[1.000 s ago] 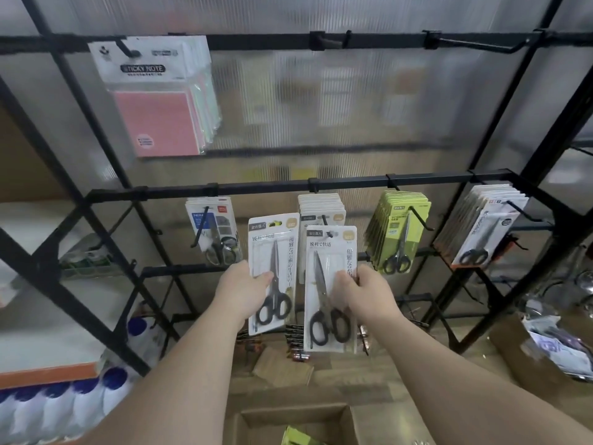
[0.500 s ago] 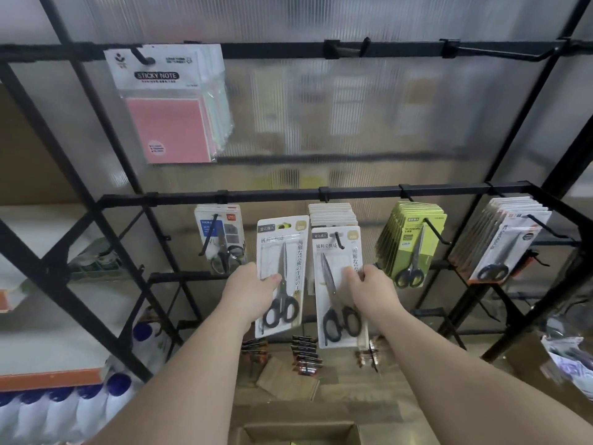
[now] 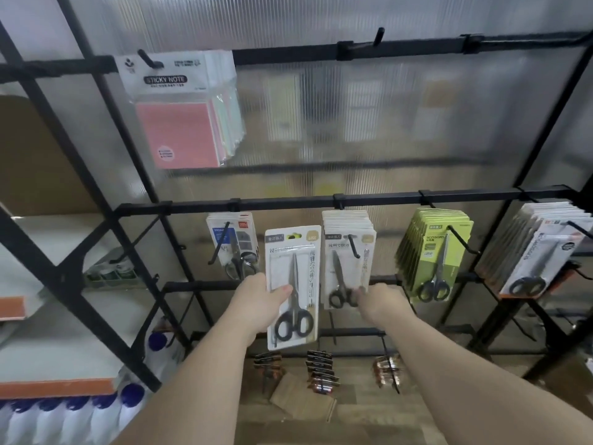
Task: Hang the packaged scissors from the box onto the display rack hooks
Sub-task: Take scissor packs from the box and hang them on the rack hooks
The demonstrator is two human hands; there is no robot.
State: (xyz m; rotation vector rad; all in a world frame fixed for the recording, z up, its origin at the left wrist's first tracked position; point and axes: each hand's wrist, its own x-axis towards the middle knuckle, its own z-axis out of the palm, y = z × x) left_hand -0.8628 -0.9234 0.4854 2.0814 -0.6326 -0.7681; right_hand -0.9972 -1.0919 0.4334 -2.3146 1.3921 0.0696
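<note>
Two hands were at work, each on its own pack. The left hand (image 3: 260, 300) gripped a packaged scissors (image 3: 292, 277) by its left edge, with the thumb laid across the front. It held the pack upright in front of the display rack (image 3: 288, 202), between two hooks and on neither. The right hand (image 3: 382, 305) had its fingers curled at the lower right corner of the front pack (image 3: 348, 268), apparently pinching it. That pack hung on the centre hook (image 3: 353, 247), ahead of a stack of the same kind. The step in hand seemed to be seating this pack, with the left one to follow. The right hand would do best to ease the card back along the hook until it lay against the stack, then release gently so nothing swung. The left pack's hang hole (image 3: 293, 236) needed raising to the hook's upturned tip, then sliding on straight. The box was out of view.
</note>
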